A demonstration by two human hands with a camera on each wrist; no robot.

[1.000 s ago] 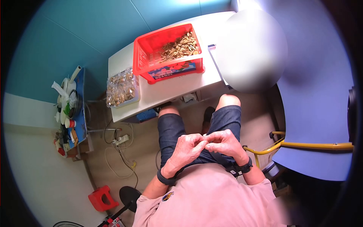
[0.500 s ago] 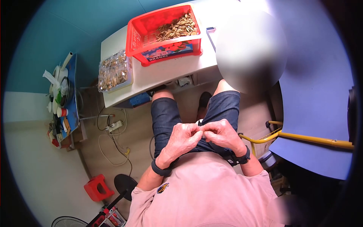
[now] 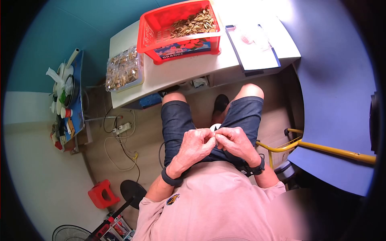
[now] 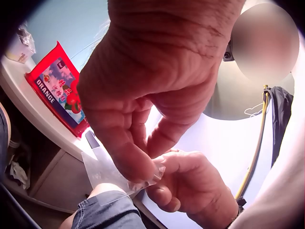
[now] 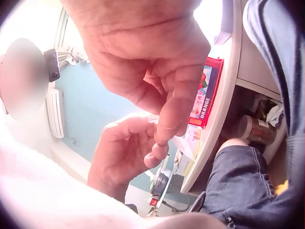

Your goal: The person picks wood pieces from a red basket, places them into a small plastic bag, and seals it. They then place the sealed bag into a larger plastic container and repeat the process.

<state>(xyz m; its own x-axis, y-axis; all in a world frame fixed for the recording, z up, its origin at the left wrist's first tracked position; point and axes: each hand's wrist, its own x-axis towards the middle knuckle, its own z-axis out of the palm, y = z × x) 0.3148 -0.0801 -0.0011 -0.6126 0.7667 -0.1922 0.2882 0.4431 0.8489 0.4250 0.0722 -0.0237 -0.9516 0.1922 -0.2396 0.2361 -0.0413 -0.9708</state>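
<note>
Both hands meet fingertip to fingertip over the person's lap in the head view. My left hand (image 3: 194, 145) pinches a small transparent plastic bag (image 4: 96, 168) between thumb and index finger. Opposite it, my right hand (image 3: 238, 144) pinches the same bag at its edge, thumb against a bent index finger. In the left wrist view the bag's flat film spreads out to the left of the fingers, with its crumpled part between the fingertips. Only a pale corner of it shows below the fingers in the right wrist view.
Ahead, a white table (image 3: 161, 76) bears a red basket (image 3: 179, 44) with many small golden-brown pieces. A plastic box (image 3: 125, 70) of filled bags stands left of it, a white flat board (image 3: 253, 48) right. Cables and a power strip (image 3: 122, 128) lie on the floor.
The head view has shifted slightly, and the pale blur over the table's right side is gone, uncovering the white board. Both hands stay together over the lap, fingers pinching.
</note>
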